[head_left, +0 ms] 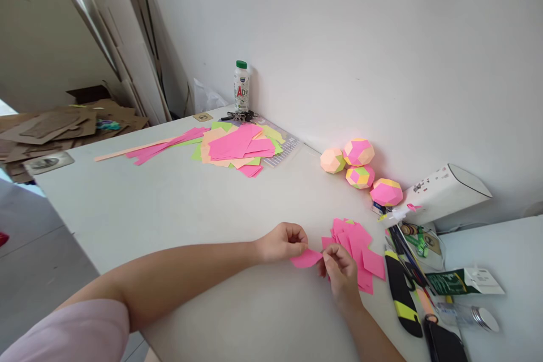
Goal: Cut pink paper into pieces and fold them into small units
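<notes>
My left hand point(283, 242) and my right hand point(339, 270) are both pinched on one small pink paper piece point(306, 259), held just above the white table point(178, 209). My left fingers grip its left end, my right fingers its right end. Right behind my right hand lies a pile of folded pink paper pieces point(357, 249).
Several paper polyhedron balls point(360, 164) sit by the wall. A stack of pink, orange and green sheets point(237, 146) lies farther back, with a bottle point(241, 86) and keys behind it. A utility knife point(403, 297), scissors, a white box point(445, 191) and clutter lie at right. Cardboard piles at left.
</notes>
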`<move>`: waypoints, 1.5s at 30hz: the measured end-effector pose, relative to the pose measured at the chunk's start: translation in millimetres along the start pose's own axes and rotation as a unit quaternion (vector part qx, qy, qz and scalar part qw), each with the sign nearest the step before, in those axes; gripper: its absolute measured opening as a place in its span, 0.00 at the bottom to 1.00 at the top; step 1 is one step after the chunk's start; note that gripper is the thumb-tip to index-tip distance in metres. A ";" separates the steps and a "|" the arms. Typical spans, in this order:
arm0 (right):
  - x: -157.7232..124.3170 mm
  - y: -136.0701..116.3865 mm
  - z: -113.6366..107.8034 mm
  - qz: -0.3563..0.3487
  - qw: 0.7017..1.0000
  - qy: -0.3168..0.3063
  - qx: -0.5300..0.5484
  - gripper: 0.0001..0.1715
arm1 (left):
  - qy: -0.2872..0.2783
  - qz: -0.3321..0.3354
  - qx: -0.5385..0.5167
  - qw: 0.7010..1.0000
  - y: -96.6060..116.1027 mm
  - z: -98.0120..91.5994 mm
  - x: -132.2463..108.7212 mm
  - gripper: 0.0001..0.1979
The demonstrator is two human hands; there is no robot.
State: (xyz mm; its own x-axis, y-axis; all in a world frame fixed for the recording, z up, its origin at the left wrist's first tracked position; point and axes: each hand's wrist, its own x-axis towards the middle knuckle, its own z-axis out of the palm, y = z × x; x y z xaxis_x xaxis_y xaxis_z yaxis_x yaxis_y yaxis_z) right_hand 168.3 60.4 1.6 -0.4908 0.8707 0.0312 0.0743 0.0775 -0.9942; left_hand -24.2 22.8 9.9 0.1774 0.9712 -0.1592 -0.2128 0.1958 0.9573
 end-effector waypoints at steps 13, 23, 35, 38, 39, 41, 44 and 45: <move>1.4 -0.1 6.9 -0.017 0.995 -0.046 -0.082 0.11 | -0.031 0.023 0.091 0.995 -2.0 3.3 -2.6 0.08; 0.6 -0.9 5.8 -0.017 0.995 -0.033 -0.094 0.10 | -0.017 0.036 0.100 0.994 -3.5 4.3 -1.4 0.06; 1.3 -3.2 4.8 -0.026 0.994 -0.067 -0.086 0.06 | -0.035 0.029 0.119 0.992 -2.3 3.3 -3.5 0.01; 0.5 1.4 1.5 -0.017 0.996 -0.065 -0.064 0.05 | -0.032 0.026 0.095 0.995 -2.4 2.5 -2.4 0.02; 0.3 2.6 0.5 -0.014 0.996 -0.062 -0.055 0.05 | -0.027 0.022 0.086 0.996 -2.2 2.3 -2.2 0.02; 0.4 4.3 -1.1 -0.011 0.998 -0.058 -0.031 0.06 | -0.016 0.013 0.067 0.998 -1.8 2.1 -1.9 0.03; 1.5 5.4 -2.3 -0.018 0.999 -0.046 0.015 0.08 | -0.004 0.006 0.035 0.999 -1.9 1.6 -1.5 0.05; 2.0 5.5 -2.4 -0.021 0.998 -0.040 0.031 0.08 | 0.001 0.008 0.027 1.000 -2.3 1.4 -1.3 0.06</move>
State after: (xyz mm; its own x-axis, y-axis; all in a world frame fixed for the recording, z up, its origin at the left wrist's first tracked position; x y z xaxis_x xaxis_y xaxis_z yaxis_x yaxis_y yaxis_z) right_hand 169.8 63.7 -3.5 -0.5604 0.8254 0.0679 -0.0006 0.0816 -0.9967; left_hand -22.5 20.9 8.2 0.1724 0.9744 -0.1443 -0.1633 0.1728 0.9713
